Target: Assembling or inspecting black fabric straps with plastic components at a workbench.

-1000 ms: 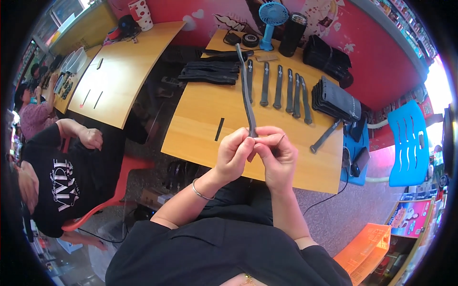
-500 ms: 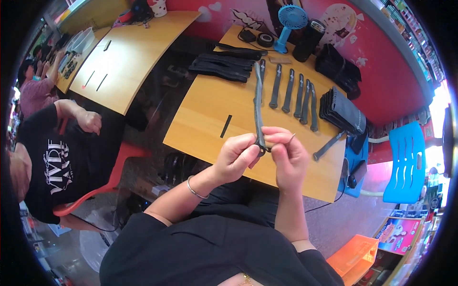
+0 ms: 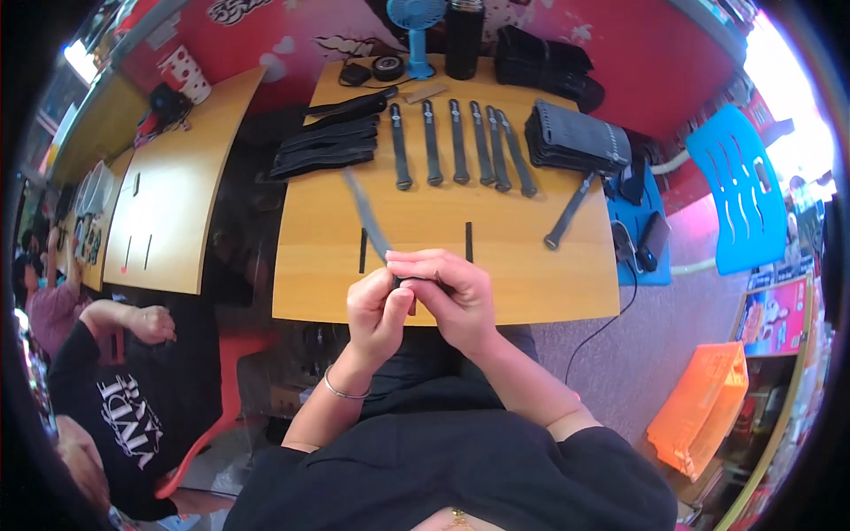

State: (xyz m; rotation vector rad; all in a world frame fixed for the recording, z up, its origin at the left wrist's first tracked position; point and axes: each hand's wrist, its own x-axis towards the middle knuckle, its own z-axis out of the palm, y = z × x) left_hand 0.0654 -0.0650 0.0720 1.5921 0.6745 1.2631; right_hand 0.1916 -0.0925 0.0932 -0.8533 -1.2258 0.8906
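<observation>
Over the table's near edge, my left hand [image 3: 375, 311] and my right hand [image 3: 455, 299] meet, both closed on one end of a thin dark grey strap [image 3: 367, 212]. Its free length sticks up and away to the left, somewhat blurred. Fingers of both hands hide most of the pinched end. Beyond them, several similar grey straps [image 3: 430, 146] lie side by side on the table, and one more strap [image 3: 569, 211] rests at an angle toward the right edge. Black straps [image 3: 323, 144] are piled at the far left.
The wooden table [image 3: 531, 283] carries a stack of dark folded pieces [image 3: 580, 137], a black pouch [image 3: 544, 64], a black bottle [image 3: 464, 40] and a blue fan [image 3: 416, 26]. A blue chair [image 3: 735, 190] and orange crate [image 3: 699, 407] stand right. A person [image 3: 133, 389] sits at left.
My view has swung right, so the table sits further left. The strap's free length now leans left instead of nearly upright, and my right fingers have closed over its held end.
</observation>
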